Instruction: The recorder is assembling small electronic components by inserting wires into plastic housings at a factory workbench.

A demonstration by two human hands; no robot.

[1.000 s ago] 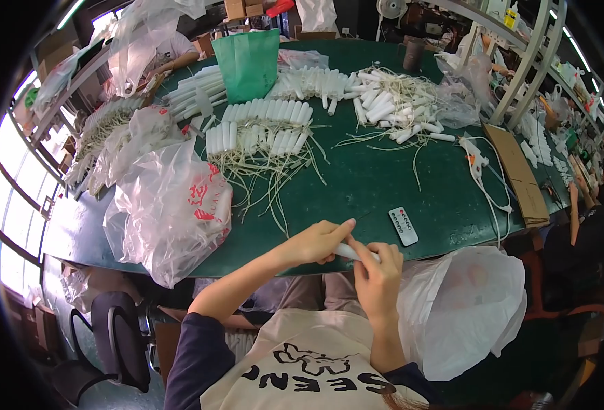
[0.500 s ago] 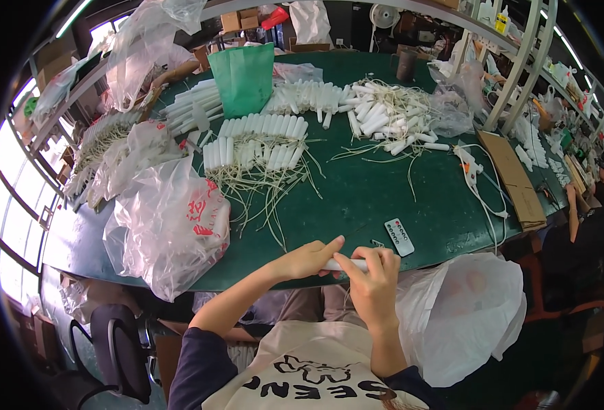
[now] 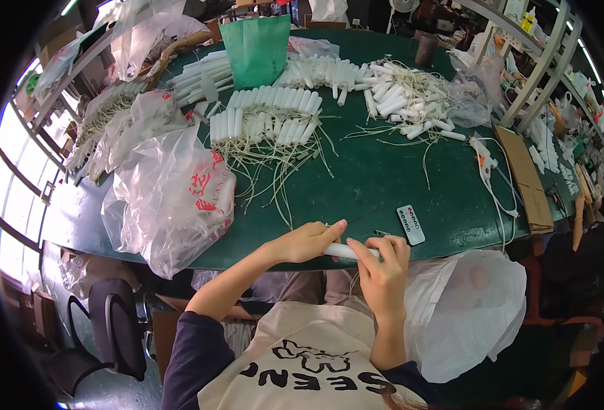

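Note:
Near the table's front edge, a slim white plastic tube (image 3: 341, 251) lies crosswise between my hands. My left hand (image 3: 307, 242) is closed about its left end, thumb stretched along the top. My right hand (image 3: 382, 268) pinches the right part with bent fingers. A thin pale wire (image 3: 354, 279) hangs below the tube by my right hand. Just beyond my left thumb is a thin dark rod (image 3: 364, 216); I cannot tell whether it is held or lies on the table. A white remote control (image 3: 410, 225) lies beyond my right hand, with a small metal piece beside it.
The green table (image 3: 357, 184) bears rows of white tubes with wires (image 3: 268, 126), a loose tube pile (image 3: 404, 99), a green bag (image 3: 255, 51) and a clear plastic bag (image 3: 169, 205). A power strip (image 3: 483, 158) and cardboard (image 3: 524, 179) lie right. A white bag (image 3: 462, 307) hangs below.
The view has tilted, so the table's contents appear higher or lower-shifted together. Slightly more of the white tube shows between my hands, which are a little further apart.

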